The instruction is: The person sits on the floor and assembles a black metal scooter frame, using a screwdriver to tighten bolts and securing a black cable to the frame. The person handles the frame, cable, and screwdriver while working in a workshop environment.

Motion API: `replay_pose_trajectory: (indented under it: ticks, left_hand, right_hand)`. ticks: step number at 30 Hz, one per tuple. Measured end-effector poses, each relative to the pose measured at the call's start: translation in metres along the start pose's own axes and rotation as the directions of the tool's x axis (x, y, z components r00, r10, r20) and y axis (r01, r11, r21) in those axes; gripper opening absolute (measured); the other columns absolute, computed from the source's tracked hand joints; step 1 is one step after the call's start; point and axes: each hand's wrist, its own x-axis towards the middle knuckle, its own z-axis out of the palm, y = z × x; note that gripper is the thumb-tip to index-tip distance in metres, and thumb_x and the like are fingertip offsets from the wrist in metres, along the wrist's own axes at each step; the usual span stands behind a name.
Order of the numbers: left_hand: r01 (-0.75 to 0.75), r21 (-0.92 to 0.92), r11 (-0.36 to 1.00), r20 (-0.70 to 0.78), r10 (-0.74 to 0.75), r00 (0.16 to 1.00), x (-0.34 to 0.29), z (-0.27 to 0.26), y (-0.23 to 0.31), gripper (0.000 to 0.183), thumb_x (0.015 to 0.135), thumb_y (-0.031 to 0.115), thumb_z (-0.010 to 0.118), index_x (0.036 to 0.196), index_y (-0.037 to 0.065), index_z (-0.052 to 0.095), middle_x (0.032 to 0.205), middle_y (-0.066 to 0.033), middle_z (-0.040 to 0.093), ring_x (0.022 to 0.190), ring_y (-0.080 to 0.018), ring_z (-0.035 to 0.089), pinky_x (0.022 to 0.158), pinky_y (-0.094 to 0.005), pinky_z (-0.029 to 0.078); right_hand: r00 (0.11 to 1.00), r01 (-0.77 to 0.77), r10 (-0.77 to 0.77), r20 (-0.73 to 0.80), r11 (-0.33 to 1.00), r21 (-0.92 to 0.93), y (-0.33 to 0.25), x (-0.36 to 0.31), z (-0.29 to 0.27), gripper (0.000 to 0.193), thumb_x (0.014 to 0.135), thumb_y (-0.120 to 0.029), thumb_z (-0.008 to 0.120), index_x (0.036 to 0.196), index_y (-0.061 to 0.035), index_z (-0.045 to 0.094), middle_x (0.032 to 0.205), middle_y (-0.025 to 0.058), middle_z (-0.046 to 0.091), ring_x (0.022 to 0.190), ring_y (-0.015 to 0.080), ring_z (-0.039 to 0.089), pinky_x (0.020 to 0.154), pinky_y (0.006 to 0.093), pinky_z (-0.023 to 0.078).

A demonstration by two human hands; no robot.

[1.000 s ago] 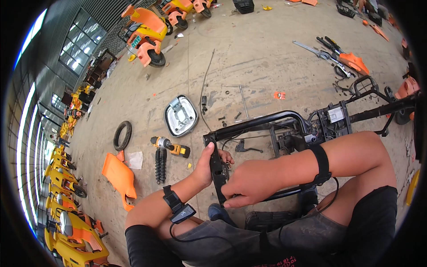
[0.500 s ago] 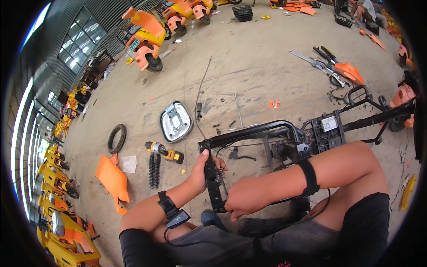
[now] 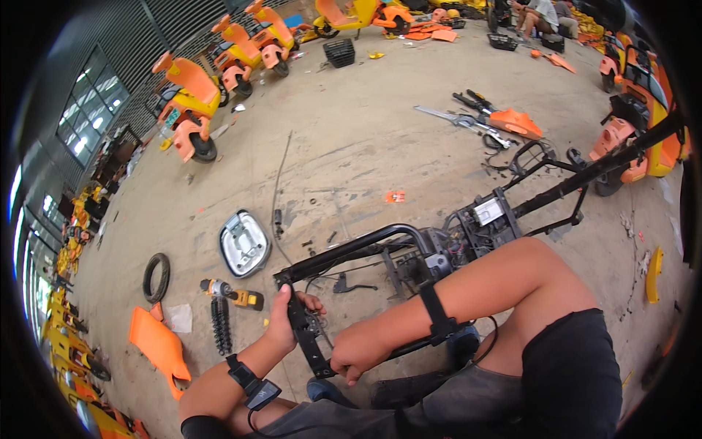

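A black tubular scooter frame [image 3: 351, 252] stretches from in front of me to the far right, with wiring and a boxy unit in its middle. My left hand [image 3: 281, 322] is closed around the frame's flat, holed end plate [image 3: 316, 354], thumb on top and fingers curled beneath. At the lower end of this plate sits my right hand [image 3: 358, 350], its fingers curled into a fist. Whatever it holds is hidden from view. Just beyond the plate a black brake lever [image 3: 352, 285] lies on the floor.
On the floor to the left lie a yellow-black power drill [image 3: 248, 299], black coil springs [image 3: 221, 325], a tyre [image 3: 156, 278], an orange panel [image 3: 157, 347] and a silver tray-like shell [image 3: 244, 245]. Orange-yellow scooters [image 3: 194, 88] line the back. People sit at the far right.
My view has swung to the right, so the surroundings appear further left and lower. Both hands keep their places on the frame's end plate.
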Motion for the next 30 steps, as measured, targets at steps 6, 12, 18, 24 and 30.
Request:
replay_pose_trajectory:
  ticks: [6,12,18,24,30]
  left_hand:
    - [-0.023,0.01,1.0,-0.002,0.023,1.0,0.001,0.0,0.001,0.068,0.102,0.064,0.039,0.081,0.003,0.06,0.094,-0.0148,0.067,0.091,-0.0289,0.068,0.081,-0.0387,0.055]
    - [-0.016,0.019,1.0,-0.009,0.016,1.0,-0.003,0.004,0.004,0.067,0.102,0.064,0.041,0.08,0.004,0.06,0.094,-0.0146,0.067,0.092,-0.0283,0.068,0.084,-0.0386,0.052]
    - [-0.015,0.048,0.999,-0.003,0.015,1.0,-0.001,0.001,0.002,0.068,0.099,0.068,0.042,0.082,0.004,0.058,0.097,-0.0161,0.065,0.093,-0.0304,0.066,0.087,-0.0425,0.053]
    - [0.002,0.027,1.0,-0.031,-0.001,1.0,-0.003,0.008,0.004,0.067,0.1,0.066,0.043,0.08,0.004,0.06,0.094,-0.0151,0.067,0.092,-0.0282,0.066,0.087,-0.0391,0.049]
    - [-0.002,0.04,0.999,-0.019,0.003,1.0,-0.004,0.0,0.002,0.069,0.098,0.068,0.044,0.082,0.004,0.061,0.098,-0.016,0.066,0.095,-0.0305,0.067,0.088,-0.0428,0.053]
  right_hand:
    - [0.998,-0.042,0.043,0.053,0.999,-0.008,-0.006,-0.008,-0.011,0.039,0.09,-0.038,0.074,0.113,-0.0079,0.065,0.093,0.014,0.073,0.093,0.0382,0.069,0.078,0.0498,0.05]
    - [0.997,-0.002,0.01,0.083,0.995,-0.096,-0.001,-0.016,-0.028,0.034,0.092,-0.021,0.068,0.122,-0.0082,0.059,0.1,0.0162,0.071,0.096,0.0398,0.067,0.079,0.0506,0.05]
    - [0.993,-0.013,-0.049,-0.108,0.861,-0.508,0.015,-0.009,-0.013,0.021,0.088,-0.012,0.06,0.108,-0.0049,0.061,0.085,0.0152,0.071,0.077,0.0366,0.072,0.061,0.049,0.055]
    - [0.989,0.005,-0.091,-0.114,0.805,-0.593,0.015,-0.002,-0.009,0.016,0.085,-0.013,0.061,0.095,-0.0013,0.06,0.074,0.0126,0.069,0.074,0.0348,0.072,0.059,0.048,0.056]
    - [0.99,-0.018,-0.076,-0.12,0.771,-0.636,0.014,0.008,0.0,0.016,0.085,-0.015,0.061,0.096,-0.0037,0.061,0.069,0.0101,0.067,0.066,0.0329,0.071,0.055,0.0459,0.055]
